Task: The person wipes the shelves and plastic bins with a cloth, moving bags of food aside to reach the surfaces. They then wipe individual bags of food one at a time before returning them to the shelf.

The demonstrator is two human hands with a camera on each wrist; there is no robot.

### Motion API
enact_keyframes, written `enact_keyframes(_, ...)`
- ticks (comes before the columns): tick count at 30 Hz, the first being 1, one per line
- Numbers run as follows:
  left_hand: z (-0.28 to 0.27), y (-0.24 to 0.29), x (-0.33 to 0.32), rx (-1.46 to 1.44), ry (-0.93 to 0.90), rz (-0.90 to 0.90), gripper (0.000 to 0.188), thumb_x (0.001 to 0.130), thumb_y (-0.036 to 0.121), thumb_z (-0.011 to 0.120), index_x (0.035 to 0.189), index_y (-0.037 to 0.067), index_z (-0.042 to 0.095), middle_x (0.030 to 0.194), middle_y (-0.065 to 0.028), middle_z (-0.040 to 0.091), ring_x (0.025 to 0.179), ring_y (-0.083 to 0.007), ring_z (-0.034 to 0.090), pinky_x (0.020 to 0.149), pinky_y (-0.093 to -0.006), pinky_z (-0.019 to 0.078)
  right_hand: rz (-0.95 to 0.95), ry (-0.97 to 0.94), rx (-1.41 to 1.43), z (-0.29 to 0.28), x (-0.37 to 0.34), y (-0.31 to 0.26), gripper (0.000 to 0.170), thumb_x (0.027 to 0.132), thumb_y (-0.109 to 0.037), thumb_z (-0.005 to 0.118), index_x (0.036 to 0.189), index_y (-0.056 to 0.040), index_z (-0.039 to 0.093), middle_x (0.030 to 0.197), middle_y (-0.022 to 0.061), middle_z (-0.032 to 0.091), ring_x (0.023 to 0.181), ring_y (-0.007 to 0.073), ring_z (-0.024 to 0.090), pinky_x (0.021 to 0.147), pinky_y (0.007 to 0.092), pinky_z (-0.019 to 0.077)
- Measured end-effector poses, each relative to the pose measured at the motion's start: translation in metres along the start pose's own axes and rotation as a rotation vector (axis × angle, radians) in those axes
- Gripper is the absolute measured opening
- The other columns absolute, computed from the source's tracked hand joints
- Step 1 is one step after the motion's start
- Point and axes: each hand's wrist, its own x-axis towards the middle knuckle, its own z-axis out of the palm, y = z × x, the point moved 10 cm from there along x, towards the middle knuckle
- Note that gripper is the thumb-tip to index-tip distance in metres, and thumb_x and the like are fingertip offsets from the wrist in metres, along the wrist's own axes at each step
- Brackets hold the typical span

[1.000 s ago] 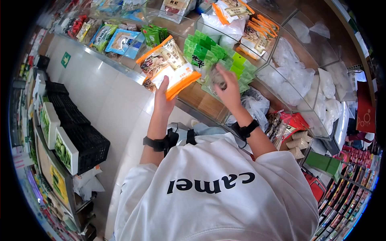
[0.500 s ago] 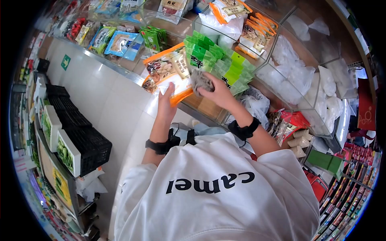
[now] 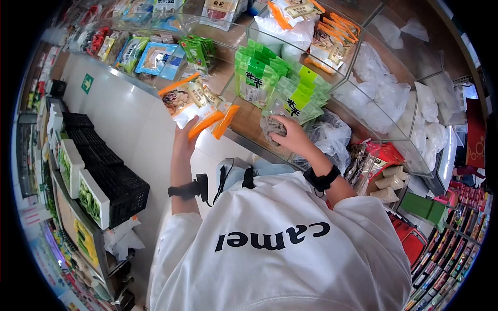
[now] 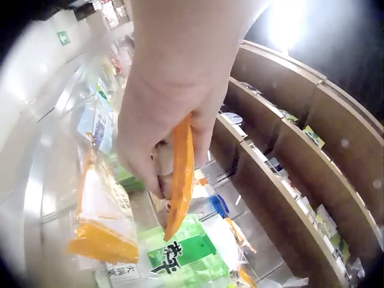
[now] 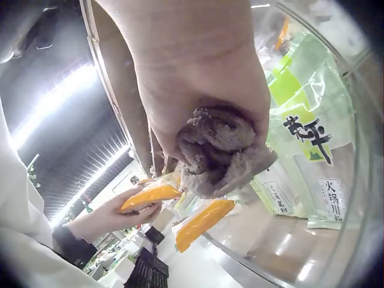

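Observation:
My left hand (image 3: 184, 139) grips a white and orange food packet (image 3: 179, 101) by its lower edge, above the front of the shelf. In the left wrist view its orange edge (image 4: 182, 180) shows between my thumb and fingers. A second orange-edged packet (image 4: 105, 210) stands close beside it. My right hand (image 3: 291, 136) holds a crumpled grey cloth (image 3: 272, 128) bunched under the fingers, apart from the held packet. Right behind the cloth are green packets (image 3: 254, 78) with dark lettering, and more green packets (image 5: 306, 129) appear beside this hand in the right wrist view.
Glass dividers (image 3: 345, 78) split the shelf into bays. Bagged white goods (image 3: 381, 98) fill bays on the right. Orange-edged packets (image 3: 332, 49) sit farther back, and a blue packet (image 3: 155, 58) lies to the left. Black crates (image 3: 122, 189) stand across the aisle (image 3: 129, 103).
The right hand brought the grey cloth onto the packet, then drew it away toward the right. My left hand has shifted left with the packet; the second packet now shows on its right.

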Motion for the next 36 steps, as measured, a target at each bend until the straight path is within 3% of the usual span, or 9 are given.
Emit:
enact_keyframes(5, 0.0, -0.039, 0.018, -0.008, -0.071, -0.173, 0.049, 0.077, 0.005, 0.062, 0.119, 0.004, 0.037, 0.111, -0.0097, 0.05, 0.101, -0.0223, 0.053, 0.083, -0.0335, 0.0479, -0.009, 0.005, -0.075, 0.003, -0.006, 0.0, 0.047, 0.07, -0.019, 0.061, 0.112, -0.0025, 0.051, 0.106, 0.0173, 0.056, 0.096, 0.0312, 0.054, 0.084, 0.0343, 0.0422)
enact_keyframes(12, -0.005, -0.037, 0.024, 0.322, 0.016, -0.059, 0.061, 0.074, 0.009, 0.067, 0.123, 0.0, 0.032, 0.109, -0.0128, 0.051, 0.099, -0.0218, 0.054, 0.082, -0.032, 0.0478, 0.049, -0.027, 0.024, 0.002, -0.012, 0.005, 0.045, 0.07, -0.017, 0.061, 0.111, -0.0021, 0.052, 0.106, 0.0187, 0.056, 0.096, 0.0316, 0.054, 0.085, 0.0347, 0.042)
enact_keyframes(14, -0.001, -0.008, 0.02, 0.619, 0.056, 0.254, 0.069, 0.071, 0.011, 0.07, 0.125, -0.003, 0.03, 0.107, -0.0154, 0.051, 0.096, -0.0218, 0.055, 0.079, -0.031, 0.0485, 0.094, -0.027, 0.065, -0.001, -0.013, 0.012, 0.045, 0.07, -0.017, 0.062, 0.111, -0.0019, 0.052, 0.106, 0.0188, 0.056, 0.096, 0.0315, 0.054, 0.084, 0.0348, 0.0421)
enact_keyframes(18, -0.005, -0.009, 0.031, 0.77, -0.01, 0.391, 0.071, 0.071, 0.011, 0.07, 0.126, -0.004, 0.029, 0.106, -0.0166, 0.051, 0.094, -0.0222, 0.055, 0.075, -0.0307, 0.0488, 0.073, 0.058, -0.014, -0.011, -0.01, 0.023, 0.045, 0.07, -0.017, 0.062, 0.11, -0.0017, 0.051, 0.106, 0.018, 0.056, 0.098, 0.031, 0.053, 0.086, 0.0349, 0.0408)
enact_keyframes(23, -0.01, -0.007, 0.018, 0.75, 0.059, 0.213, 0.06, 0.077, 0.019, 0.065, 0.125, -0.001, 0.035, 0.108, -0.0161, 0.05, 0.095, -0.0214, 0.054, 0.075, -0.0288, 0.0477, 0.086, 0.05, 0.011, -0.006, 0.008, -0.001, 0.045, 0.07, -0.016, 0.061, 0.111, -0.0024, 0.05, 0.109, 0.0161, 0.054, 0.101, 0.0321, 0.05, 0.088, 0.0352, 0.039)
enact_keyframes(26, -0.051, -0.025, 0.031, 0.586, 0.167, 0.16, 0.048, 0.084, 0.026, 0.055, 0.122, 0.0, 0.039, 0.108, -0.0136, 0.05, 0.092, -0.0194, 0.054, 0.074, -0.0285, 0.0483, -0.184, 0.131, 0.002, 0.007, 0.029, -0.052, 0.044, 0.069, -0.014, 0.062, 0.111, -0.0056, 0.05, 0.11, 0.0143, 0.052, 0.103, 0.0305, 0.048, 0.089, 0.0353, 0.0381)
enact_keyframes(27, -0.055, -0.034, 0.032, 0.496, 0.155, 0.094, 0.042, 0.089, 0.031, 0.043, 0.119, 0.001, 0.042, 0.108, -0.0118, 0.05, 0.092, -0.0184, 0.055, 0.072, -0.0288, 0.049, -0.257, 0.117, -0.006, 0.017, 0.036, -0.069, 0.045, 0.07, -0.013, 0.062, 0.113, -0.0081, 0.05, 0.112, 0.0132, 0.051, 0.105, 0.0287, 0.047, 0.09, 0.0346, 0.0373)
enact_keyframes(32, -0.062, -0.051, 0.026, 0.358, 0.065, -0.117, 0.047, 0.09, 0.038, 0.033, 0.117, 0.001, 0.042, 0.104, -0.0137, 0.053, 0.085, -0.0216, 0.059, 0.069, -0.0288, 0.0486, -0.35, 0.094, -0.013, 0.074, 0.079, -0.115, 0.045, 0.067, -0.011, 0.062, 0.109, -0.0054, 0.051, 0.11, 0.01, 0.052, 0.104, 0.0289, 0.046, 0.091, 0.0374, 0.0367)
enact_keyframes(36, -0.06, -0.07, 0.02, 0.285, 0.002, -0.248, 0.057, 0.089, 0.045, 0.029, 0.118, -0.004, 0.038, 0.101, -0.0152, 0.055, 0.077, -0.0234, 0.062, 0.063, -0.029, 0.0467, -0.35, 0.192, -0.104, 0.111, 0.121, -0.103, 0.044, 0.067, -0.013, 0.061, 0.109, -0.0065, 0.052, 0.11, 0.0096, 0.053, 0.104, 0.029, 0.046, 0.091, 0.0386, 0.0368)
